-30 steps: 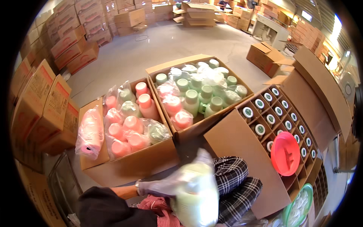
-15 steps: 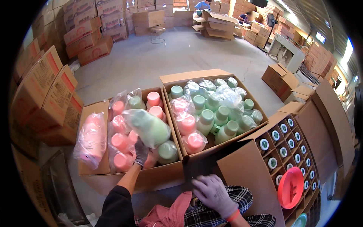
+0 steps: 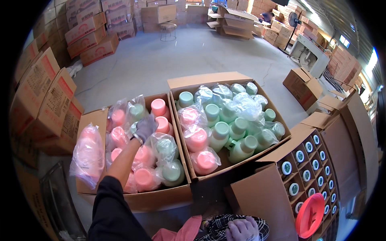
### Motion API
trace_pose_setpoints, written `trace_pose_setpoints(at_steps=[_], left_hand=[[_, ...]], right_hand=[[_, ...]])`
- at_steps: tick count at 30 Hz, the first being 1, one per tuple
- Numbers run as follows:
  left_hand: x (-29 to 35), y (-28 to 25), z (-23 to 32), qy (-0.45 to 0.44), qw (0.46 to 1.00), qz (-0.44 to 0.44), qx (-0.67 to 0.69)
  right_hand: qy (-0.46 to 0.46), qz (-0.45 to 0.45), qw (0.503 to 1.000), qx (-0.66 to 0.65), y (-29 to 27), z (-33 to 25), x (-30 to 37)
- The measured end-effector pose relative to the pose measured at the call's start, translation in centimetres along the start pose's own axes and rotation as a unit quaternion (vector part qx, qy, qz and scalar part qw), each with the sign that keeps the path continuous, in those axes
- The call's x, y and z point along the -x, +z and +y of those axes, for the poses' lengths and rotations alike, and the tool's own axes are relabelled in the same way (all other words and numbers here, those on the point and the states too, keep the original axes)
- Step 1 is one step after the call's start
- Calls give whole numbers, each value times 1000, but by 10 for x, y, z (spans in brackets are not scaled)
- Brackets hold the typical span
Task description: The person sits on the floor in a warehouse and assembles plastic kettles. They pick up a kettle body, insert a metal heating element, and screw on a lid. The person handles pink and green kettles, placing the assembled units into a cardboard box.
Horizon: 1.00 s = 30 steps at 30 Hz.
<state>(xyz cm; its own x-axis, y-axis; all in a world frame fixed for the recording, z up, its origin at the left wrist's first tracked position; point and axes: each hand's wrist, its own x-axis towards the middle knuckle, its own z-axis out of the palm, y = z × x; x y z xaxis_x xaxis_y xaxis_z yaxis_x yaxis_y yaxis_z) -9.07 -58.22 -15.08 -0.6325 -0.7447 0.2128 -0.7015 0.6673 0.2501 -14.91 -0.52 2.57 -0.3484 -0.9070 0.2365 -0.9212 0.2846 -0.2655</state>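
Note:
My left hand, in a grey glove, reaches down into the left carton of pink and green bottles in clear plastic bags. It is over a bagged green bottle, next to a pink bottle. The back of the hand hides its fingertips, so its grip does not show. Nearer me in that carton lie a bagged green bottle and a second green bottle. My right hand, also gloved, lies over the plaid cloth on my lap, partly cut off by the lower edge, fingers slightly apart, with nothing visible in it.
A bagged pink bottle lies on the left carton's flap. Alongside stands another carton of green and pink bottles. At right, a divided carton holds several white-capped items; a red oval dish lies over it. Stacked cartons stand at left.
The bagged green bottle my left hand held is now down in the left carton, out of my hand. That hand has moved farther away. My right hand has dropped lower onto my lap.

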Motion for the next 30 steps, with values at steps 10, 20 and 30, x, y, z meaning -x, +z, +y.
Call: trace_pose_setpoints(at_steps=[10, 20, 30], left_hand=[[-11, 22, 43, -116, 957, 106, 242], [101, -53, 181, 306, 823, -126, 461], [-36, 111, -37, 62, 994, -86, -28]], right_hand=[[28, -2, 999, -46, -2, -3, -25], [257, 116, 841, -463, 25, 10, -99], [496, 390, 775, 47, -107, 140, 143]])
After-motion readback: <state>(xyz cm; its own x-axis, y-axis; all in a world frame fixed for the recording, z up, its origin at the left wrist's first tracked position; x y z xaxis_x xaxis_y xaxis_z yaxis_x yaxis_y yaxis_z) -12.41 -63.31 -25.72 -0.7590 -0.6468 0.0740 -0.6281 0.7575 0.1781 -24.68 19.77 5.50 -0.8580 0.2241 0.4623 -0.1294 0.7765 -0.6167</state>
